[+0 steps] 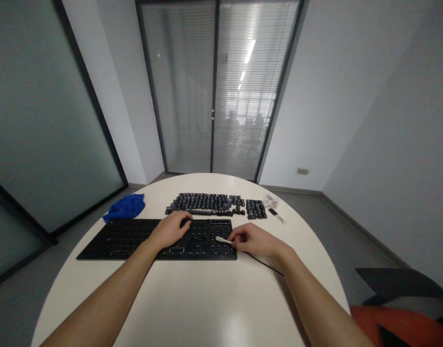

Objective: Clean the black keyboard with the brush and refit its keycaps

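A black keyboard base (135,238) with its keycaps off lies across the table in front of me. My left hand (173,227) rests on its upper middle, fingers curved over the board and thumb apart, with nothing visible in it. At the board's right end, my right hand (252,238) pinches a white cotton swab (223,240), whose tip points left over the rightmost key positions. Beyond the board, the removed black keycaps (203,201) lie in rows that follow a keyboard layout, with a separate number-pad block (255,208) on the right.
On the round white table (192,303), a blue cloth (125,207) lies at the left. Clear plastic packaging (271,200) and a small tool with a dark handle (277,214) sit at the right. A black cable (263,263) passes under my right forearm. A red chair (395,325) stands at lower right.
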Demonstrator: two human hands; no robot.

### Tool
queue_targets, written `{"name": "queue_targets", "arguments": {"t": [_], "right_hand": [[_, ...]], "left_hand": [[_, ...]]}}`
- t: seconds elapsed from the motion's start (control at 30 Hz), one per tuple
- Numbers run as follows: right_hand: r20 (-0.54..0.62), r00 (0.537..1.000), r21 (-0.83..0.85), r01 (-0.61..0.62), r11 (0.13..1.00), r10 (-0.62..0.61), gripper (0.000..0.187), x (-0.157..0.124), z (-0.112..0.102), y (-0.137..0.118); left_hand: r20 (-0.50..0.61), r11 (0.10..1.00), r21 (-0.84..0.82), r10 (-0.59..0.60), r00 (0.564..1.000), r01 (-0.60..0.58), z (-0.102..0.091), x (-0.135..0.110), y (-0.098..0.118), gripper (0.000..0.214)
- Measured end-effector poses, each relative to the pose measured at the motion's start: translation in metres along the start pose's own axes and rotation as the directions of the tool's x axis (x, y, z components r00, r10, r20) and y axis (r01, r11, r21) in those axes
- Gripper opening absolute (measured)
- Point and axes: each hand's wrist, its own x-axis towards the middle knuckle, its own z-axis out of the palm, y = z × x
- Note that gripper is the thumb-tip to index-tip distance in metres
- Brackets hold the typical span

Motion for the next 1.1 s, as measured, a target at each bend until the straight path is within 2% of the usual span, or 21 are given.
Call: {"name": "queue_targets", "arguments": {"t": [0.43, 0.7, 1.1], "right_hand": [[-0.013, 1.0, -0.006, 0.004, 1.0, -0.004, 0.03, -0.001, -0.002, 0.001], [-0.02, 0.998, -0.02, -0.062, 0.998, 0.062, 0.032, -0.003, -0.006, 0.004], [-0.06, 0.996, -0.052, -0.067, 0.996, 0.064, 0.03, -0.001, -0.005, 0.009]], "left_hand": [[-0.005, 1.0, 0.005, 0.015, 1.0, -0.015, 0.001, 0.0, -0.001, 0.025], [-0.005, 1.0, 0.012, 0.009, 1.0, -0.009, 0.001, 0.0, -0.002, 0.024], [-0.001, 1.0, 0.015, 0.016, 1.0, -0.016, 0.003, 0.0, -0.003, 0.023]]}}
